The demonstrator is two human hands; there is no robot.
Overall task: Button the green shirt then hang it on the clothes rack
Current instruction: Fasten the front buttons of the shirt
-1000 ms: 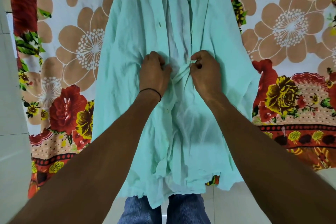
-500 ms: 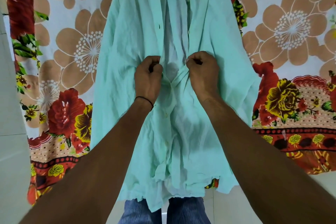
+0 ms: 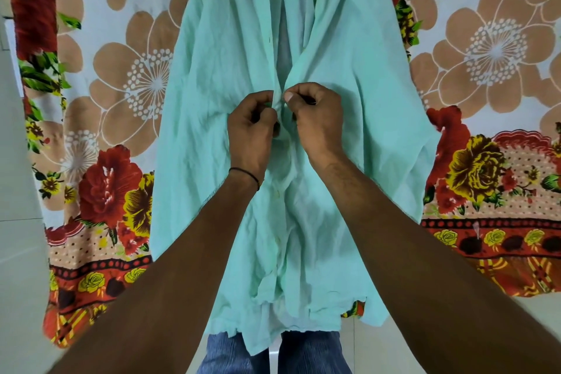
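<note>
A pale green shirt (image 3: 364,76) hangs in front of me, collar at the top edge of the view. Its front is closed from mid-chest down and gapes open above. My left hand (image 3: 252,130) pinches the left placket edge at mid-chest. Right beside it, my right hand (image 3: 315,118) pinches the right placket edge, thumb and forefinger pressed together. The two hands almost touch at the opening. Small buttons show along the left placket above my hands. The clothes rack is out of view.
A large flowered cloth (image 3: 121,85) in red, tan and white hangs behind the shirt across the whole view. A pale tiled wall or floor (image 3: 18,252) shows at the left. My blue jeans (image 3: 309,352) appear below the shirt hem.
Both hands moved up the shirt front from one spot on the placket to a higher one and came closer together. The shirt front below them is now closed a little higher.
</note>
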